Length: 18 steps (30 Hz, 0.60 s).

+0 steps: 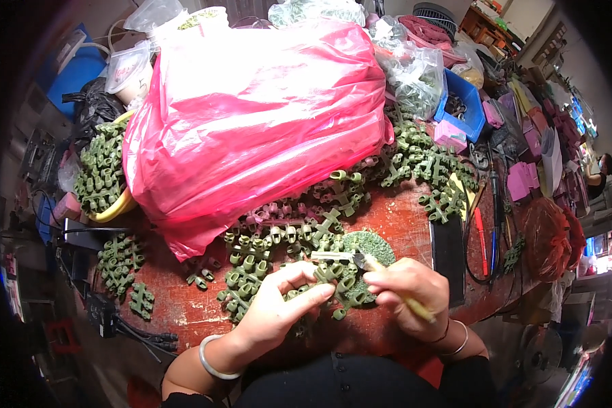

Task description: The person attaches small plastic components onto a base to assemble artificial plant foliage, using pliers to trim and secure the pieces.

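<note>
My left hand (285,302) is closed around a cluster of small green ring-shaped pieces (330,273), its thumb and fingers pinching the near side. My right hand (415,292) grips a slim tool with a pale yellow handle (415,307). The tool's dark tip meets the far right side of the cluster; its exact kind I cannot make out. A thin pale strip (326,256) shows beside that tip. Under the work lies a round green patch with a crumbly surface (370,245). More green clusters (245,275) lie left of it, partly hidden by my left hand.
A big pink plastic bag (258,129) covers the table's far middle. A yellow basin (119,206) heaped with green clusters stands left. More clusters (418,153), a blue bin (461,105), a dark flat panel (449,258), a red pen-like stick (481,238) and cables lie right. Another person sits far right.
</note>
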Tool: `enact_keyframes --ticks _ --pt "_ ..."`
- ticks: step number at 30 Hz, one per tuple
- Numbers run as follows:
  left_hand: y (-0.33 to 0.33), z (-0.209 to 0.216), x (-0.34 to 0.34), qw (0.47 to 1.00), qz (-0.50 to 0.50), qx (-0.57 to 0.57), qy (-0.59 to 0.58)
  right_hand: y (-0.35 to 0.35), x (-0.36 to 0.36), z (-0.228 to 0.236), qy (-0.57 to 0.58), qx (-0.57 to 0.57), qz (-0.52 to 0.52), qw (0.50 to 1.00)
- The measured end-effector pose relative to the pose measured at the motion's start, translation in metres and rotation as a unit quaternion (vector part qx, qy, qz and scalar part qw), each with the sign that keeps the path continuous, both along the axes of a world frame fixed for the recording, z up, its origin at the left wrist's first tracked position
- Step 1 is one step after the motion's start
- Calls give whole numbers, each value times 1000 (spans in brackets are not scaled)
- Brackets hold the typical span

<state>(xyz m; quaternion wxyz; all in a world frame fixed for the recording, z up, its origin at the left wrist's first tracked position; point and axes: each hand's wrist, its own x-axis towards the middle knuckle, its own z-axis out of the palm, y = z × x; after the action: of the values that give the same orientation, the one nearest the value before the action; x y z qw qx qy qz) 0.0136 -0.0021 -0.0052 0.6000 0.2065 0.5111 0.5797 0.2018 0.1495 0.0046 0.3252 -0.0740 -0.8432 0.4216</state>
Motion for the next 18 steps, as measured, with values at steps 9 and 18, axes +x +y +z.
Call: enact_keyframes --ticks 9,18 --pt "-1 -5 -4 999 -17 12 -40 -2 -1 10 -70 -1 -49 996" --pt "0 2 -3 1000 -13 -26 -10 -8 2 5 -36 43 -96 994"
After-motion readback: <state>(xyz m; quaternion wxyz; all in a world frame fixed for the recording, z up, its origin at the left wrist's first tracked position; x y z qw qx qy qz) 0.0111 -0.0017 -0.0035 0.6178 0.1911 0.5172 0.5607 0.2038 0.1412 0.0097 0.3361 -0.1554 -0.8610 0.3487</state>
